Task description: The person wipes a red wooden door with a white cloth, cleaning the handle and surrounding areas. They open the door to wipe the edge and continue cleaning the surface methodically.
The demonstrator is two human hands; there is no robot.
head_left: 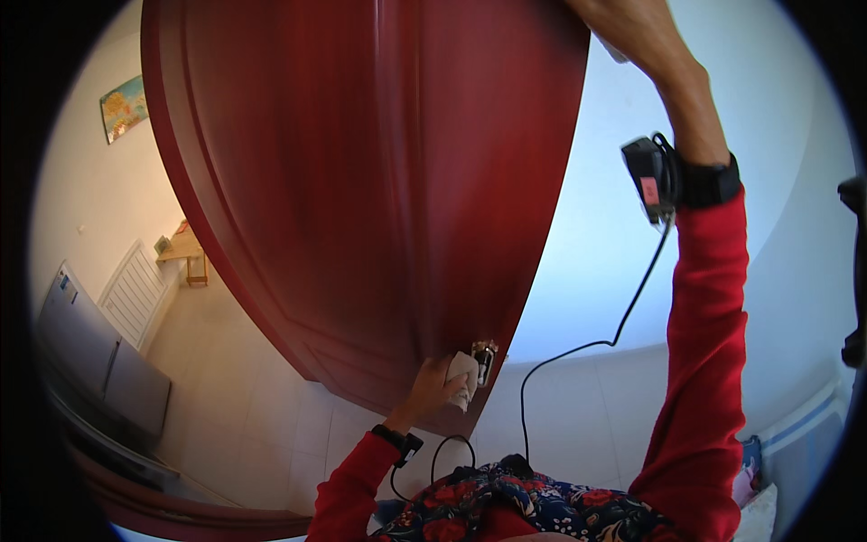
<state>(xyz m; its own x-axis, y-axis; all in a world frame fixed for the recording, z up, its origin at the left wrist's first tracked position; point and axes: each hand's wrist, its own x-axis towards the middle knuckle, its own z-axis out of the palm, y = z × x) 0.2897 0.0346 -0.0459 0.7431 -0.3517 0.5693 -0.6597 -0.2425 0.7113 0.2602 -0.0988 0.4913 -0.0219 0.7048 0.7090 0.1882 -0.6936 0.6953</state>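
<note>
A dark red panelled door (361, 181) stands in front of me, filling the middle of the view. Low on its right side is a metal door handle (485, 361). My left hand (429, 393) is closed on a crumpled light beige cloth (462, 375), which lies against the door beside the handle. High up, my right hand (623, 20) reaches to the door's right edge; its fingers are cut off by the top of the picture. A bit of something pale shows under that hand, too small to name.
A black device (648, 181) on my right wrist trails a cable (578, 346) down to my patterned apron (542, 497). A grey fridge (99, 348) and a small wooden table (188, 253) stand at the left. At right is a white wall (786, 262).
</note>
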